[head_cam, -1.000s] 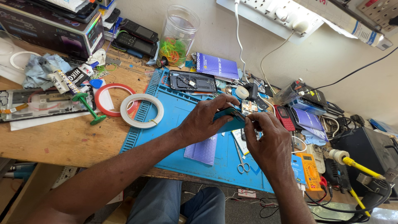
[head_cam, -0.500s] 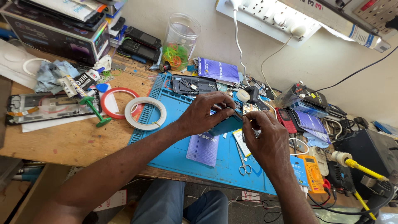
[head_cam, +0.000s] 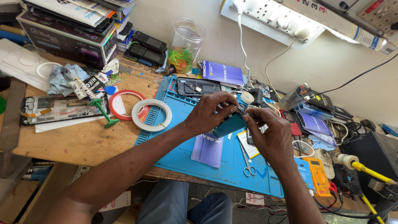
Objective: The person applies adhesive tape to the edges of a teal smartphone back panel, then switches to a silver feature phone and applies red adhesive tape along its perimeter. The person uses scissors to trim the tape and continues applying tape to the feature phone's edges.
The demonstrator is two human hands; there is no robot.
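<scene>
Over the blue silicone work mat point(head_cam: 174, 153), your left hand point(head_cam: 209, 113) still grips the teal phone point(head_cam: 229, 124); your right hand point(head_cam: 271, 135) keeps pinching its top edge. Small scissors point(head_cam: 248, 165) lie just beneath.

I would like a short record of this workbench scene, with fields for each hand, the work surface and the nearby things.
left hand: the left hand grips the teal phone by its upper edge
right hand: the right hand touches the phone's top right corner with its fingertips
surface: blue mat on a wooden bench
on the mat: scissors, white tape roll
beside the mat: red tape roll, orange multimeter
</scene>
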